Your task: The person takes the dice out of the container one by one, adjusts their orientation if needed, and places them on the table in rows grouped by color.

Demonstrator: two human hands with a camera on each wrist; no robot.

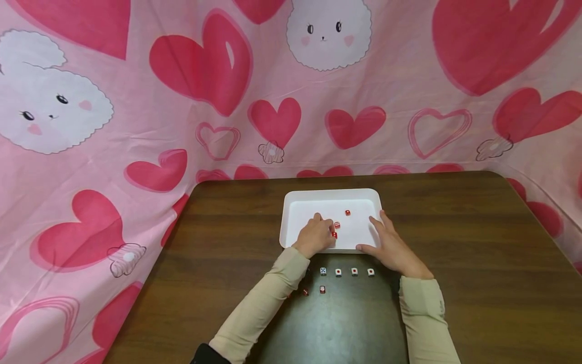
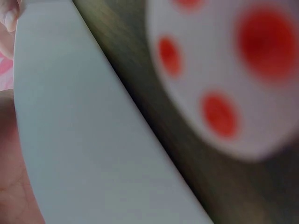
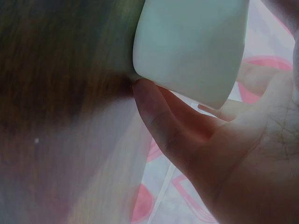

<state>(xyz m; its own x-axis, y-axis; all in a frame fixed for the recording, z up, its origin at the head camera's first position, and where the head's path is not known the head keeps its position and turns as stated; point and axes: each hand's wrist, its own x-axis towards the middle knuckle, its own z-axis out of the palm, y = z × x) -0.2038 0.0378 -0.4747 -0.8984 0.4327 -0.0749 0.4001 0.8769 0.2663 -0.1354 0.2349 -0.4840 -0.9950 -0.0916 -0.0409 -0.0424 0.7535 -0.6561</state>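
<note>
A white rectangular tray [image 1: 297, 194] lies on the table with red dice in it. My left hand [image 1: 314, 234] reaches over its front edge, thumb and a finger pinching a red die [image 1: 334, 235]. Close behind that die is a second red die [image 1: 337, 225], and a third red die [image 1: 347, 213] lies farther back. My right hand [image 1: 394, 247] holds the tray's front right corner. In the right wrist view its thumb [image 3: 156, 112] touches the tray's outer wall [image 3: 191, 51]. In the left wrist view the tray wall [image 2: 93, 121] hides most of the left fingers.
In front of the tray runs a row of white dice [image 1: 354, 272]. Nearer me are red dice [image 1: 322, 289], partly covered by the left sleeve [image 1: 268, 298]. A blurred white die with red dots [image 2: 219, 114] looms close in the left wrist view. A pink heart-patterned cloth [image 1: 313, 146] hangs behind the table.
</note>
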